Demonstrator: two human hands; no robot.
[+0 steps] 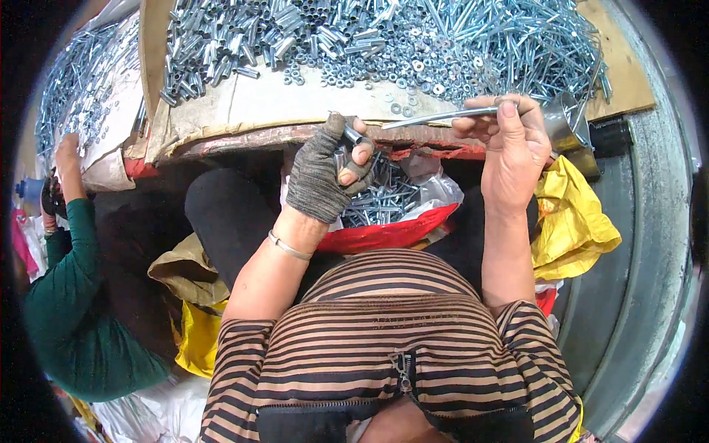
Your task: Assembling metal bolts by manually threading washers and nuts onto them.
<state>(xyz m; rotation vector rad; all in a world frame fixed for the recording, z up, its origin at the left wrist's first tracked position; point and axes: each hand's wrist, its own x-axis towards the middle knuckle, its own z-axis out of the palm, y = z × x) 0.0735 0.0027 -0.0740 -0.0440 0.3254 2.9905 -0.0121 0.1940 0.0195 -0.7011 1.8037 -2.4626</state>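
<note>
Well, the right hand (515,140) pinches a rod (436,117) pointing toward the left hand (319,173) — itself curled around metal sleeves (353,135)

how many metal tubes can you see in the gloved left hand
2 visible: an upper tube near the fingertips of the gloved left hand, and a lower tube nearer the palm. More may be hidden behind the fingers.

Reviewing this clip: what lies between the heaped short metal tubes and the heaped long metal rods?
In the head view, a spread of loose washers and nuts lies between the short metal tubes and long metal rods.
</note>
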